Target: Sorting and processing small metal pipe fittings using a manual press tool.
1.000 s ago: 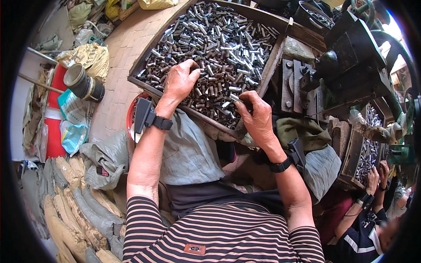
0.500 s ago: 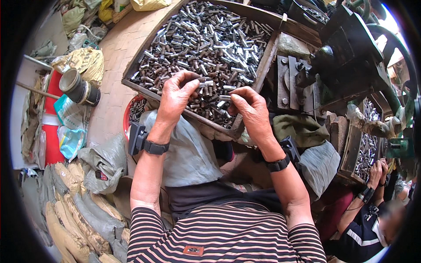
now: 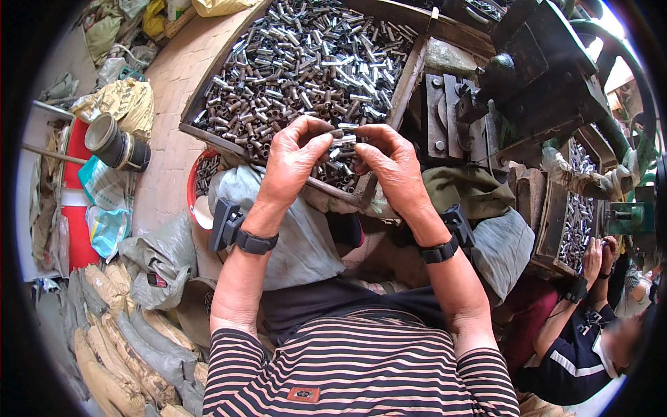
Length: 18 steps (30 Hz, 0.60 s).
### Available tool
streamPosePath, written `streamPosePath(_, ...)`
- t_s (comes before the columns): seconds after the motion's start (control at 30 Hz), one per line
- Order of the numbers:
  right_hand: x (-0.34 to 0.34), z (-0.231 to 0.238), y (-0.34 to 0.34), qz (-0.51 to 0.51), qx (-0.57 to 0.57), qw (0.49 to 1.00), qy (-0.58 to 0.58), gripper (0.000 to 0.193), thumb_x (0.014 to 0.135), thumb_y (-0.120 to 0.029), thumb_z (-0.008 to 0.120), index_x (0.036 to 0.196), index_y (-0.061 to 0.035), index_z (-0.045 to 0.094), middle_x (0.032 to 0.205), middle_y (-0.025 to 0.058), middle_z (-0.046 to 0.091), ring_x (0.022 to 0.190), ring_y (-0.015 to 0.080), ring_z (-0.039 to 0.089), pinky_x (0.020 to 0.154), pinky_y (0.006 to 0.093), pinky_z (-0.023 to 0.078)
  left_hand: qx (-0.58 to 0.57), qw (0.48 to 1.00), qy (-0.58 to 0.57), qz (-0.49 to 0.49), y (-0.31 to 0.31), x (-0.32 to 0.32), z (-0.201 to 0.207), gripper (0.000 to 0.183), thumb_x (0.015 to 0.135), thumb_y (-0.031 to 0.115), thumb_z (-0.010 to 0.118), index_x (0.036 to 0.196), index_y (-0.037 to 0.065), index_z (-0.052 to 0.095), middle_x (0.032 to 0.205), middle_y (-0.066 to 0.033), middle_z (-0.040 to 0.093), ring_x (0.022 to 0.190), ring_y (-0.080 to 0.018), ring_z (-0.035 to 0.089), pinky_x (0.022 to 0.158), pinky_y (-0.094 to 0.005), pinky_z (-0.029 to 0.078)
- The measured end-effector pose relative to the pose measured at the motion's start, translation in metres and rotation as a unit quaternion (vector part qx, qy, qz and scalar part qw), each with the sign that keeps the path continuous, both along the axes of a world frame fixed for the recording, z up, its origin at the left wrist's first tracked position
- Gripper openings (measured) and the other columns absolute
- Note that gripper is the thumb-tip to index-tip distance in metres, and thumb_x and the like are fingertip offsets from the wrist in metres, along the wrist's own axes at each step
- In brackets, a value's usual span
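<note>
A shallow tray (image 3: 187,115) in front of me is heaped with short metal tubes (image 3: 306,62), some shiny, others dull brown. Over its near corner my hands almost meet. My left hand (image 3: 293,161) is closed in a pinch, thumb and forefinger on a small dull metal tube (image 3: 337,133). Facing it, my right hand (image 3: 390,165) pinches at a shiny metal tube (image 3: 347,126), end to end or nearly so with the other. Whether the two pieces touch I cannot tell. The curled lower fingers of both hands are partly hidden.
A dark machine (image 3: 535,76) with a bolted plate stands right of the tray. Below the tray's left corner sits a red basin (image 3: 192,184) holding more tubes. Filled sacks (image 3: 111,347) lie at lower left. A co-worker (image 3: 583,347) handles pieces at another tray (image 3: 556,229) on the right.
My hands have come together, the right moving left toward the left hand, which has shifted right. The view has shifted slightly, so the surroundings sit a little further left and up.
</note>
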State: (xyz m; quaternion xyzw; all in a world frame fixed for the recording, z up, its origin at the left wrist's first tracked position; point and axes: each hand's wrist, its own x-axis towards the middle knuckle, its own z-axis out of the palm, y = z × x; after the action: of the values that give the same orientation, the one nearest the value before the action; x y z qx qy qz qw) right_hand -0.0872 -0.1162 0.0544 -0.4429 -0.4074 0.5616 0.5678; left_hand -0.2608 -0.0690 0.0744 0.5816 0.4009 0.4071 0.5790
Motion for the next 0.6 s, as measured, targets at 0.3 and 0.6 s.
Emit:
streamPosePath(0.3, 0.008, -0.008, -0.007, -0.044, -0.035, 0.988, 0.141, 0.013, 0.088, -0.010, 0.063, 0.094, 0.0002, 0.059, 0.085, 0.0055, 0.061, 0.069, 0.0137, 0.063, 0.064, 0.0274, 0.055, -0.044, 0.999, -0.016, 0.023, 0.000, 0.004, -0.004, 0.013, 0.088, 0.010, 0.060, 0.098, 0.003, 0.063, 0.079, 0.0013, 0.061, 0.066, -0.0049, 0.053, 0.060, -0.0199, 0.043)
streamPosePath(0.6, 0.015, -0.009, 0.002, -0.051, 0.002, 0.996, 0.076, 0.010, 0.087, -0.008, 0.063, 0.093, -0.0004, 0.059, 0.081, 0.0036, 0.061, 0.071, 0.0109, 0.062, 0.066, 0.0248, 0.052, -0.027, 0.999, 0.020, 0.006, -0.005, 0.006, -0.001, 0.012, 0.088, 0.010, 0.059, 0.098, 0.004, 0.063, 0.081, 0.0023, 0.062, 0.067, -0.0031, 0.053, 0.062, -0.0191, 0.045)
